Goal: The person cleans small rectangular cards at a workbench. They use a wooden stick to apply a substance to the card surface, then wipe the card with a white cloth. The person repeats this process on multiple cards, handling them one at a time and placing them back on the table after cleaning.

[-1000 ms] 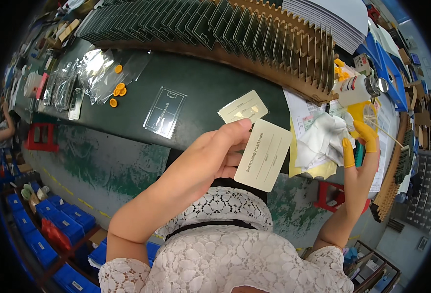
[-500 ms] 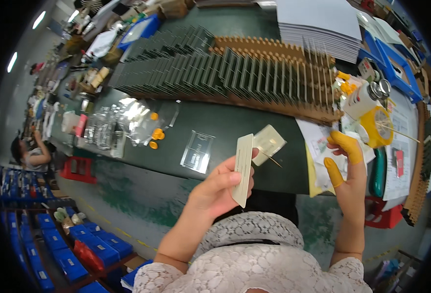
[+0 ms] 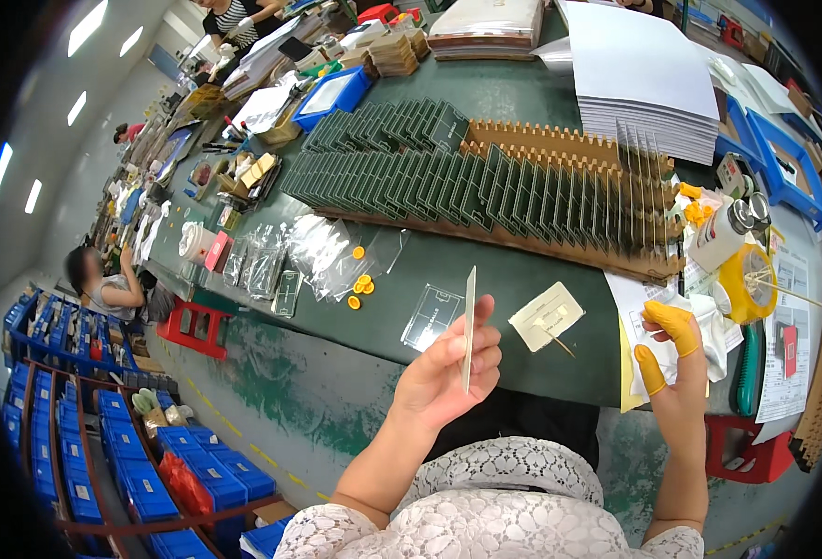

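My left hand (image 3: 450,373) grips a thin, pale flat panel (image 3: 469,321) between thumb and fingers, upright and nearly edge-on. My right hand (image 3: 676,363) wears yellow finger cots on thumb and forefinger. Those two digits are apart with nothing visible between them, above white sheets at the table's right. Beyond my left hand, a cream-coloured card (image 3: 546,315) lies flat with a thin wooden stick (image 3: 560,345) over it. To the left, a clear-edged dark panel (image 3: 432,317) with white line markings rests on the green table (image 3: 513,368).
A brown slotted rack (image 3: 560,252) holds rows of dark green panels (image 3: 411,177). Small orange caps (image 3: 362,283) lie beside clear plastic bags (image 3: 322,256). A white bottle (image 3: 720,235) and a yellow tape roll (image 3: 744,284) stand at right. Another person (image 3: 108,284) sits far left.
My left hand has turned the pale panel from showing its face to nearly edge-on. The view has shifted, showing more of the room. My right hand keeps much the same pose.
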Demonstrator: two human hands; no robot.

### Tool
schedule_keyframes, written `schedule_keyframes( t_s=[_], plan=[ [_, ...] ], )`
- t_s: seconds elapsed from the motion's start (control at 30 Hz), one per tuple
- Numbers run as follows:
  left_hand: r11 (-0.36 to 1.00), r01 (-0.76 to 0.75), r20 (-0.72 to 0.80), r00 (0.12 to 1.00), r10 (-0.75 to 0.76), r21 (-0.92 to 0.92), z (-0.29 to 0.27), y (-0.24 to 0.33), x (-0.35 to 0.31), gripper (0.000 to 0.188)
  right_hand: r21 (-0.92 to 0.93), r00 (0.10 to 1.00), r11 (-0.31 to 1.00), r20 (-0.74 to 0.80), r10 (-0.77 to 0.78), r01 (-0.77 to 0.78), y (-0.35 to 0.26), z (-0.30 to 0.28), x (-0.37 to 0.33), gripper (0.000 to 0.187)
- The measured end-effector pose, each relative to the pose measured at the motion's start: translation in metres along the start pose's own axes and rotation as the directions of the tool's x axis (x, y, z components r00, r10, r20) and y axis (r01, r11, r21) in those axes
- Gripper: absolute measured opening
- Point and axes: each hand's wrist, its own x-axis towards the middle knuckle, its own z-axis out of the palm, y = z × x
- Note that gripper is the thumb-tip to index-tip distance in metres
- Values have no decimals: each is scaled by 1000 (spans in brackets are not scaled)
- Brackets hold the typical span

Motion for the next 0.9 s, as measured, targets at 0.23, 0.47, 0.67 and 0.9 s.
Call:
schedule_keyframes(
  t_s=[0.23, 0.47, 0.67, 0.9],
  plan=[
    [1000, -20, -31, 999, 20, -3, 1, -1, -1, 55, 23, 999, 999, 27, -29, 29, -3, 5, -2, 43],
    [672, -238, -47, 925, 377, 701, 26, -6, -2, 36, 353, 993, 928, 57, 107, -121, -1, 10, -6, 43],
    [-689, -476, 721, 686, 99, 547, 52, 3, 6, 23, 702, 968, 666, 178, 178, -251, 1, 7, 1, 48],
    [-755, -444, 638, 769, -45, 483, 62, -8, 18, 32, 769, 903, 474, 381, 199, -429, -4, 24, -2, 54]
  ],
)
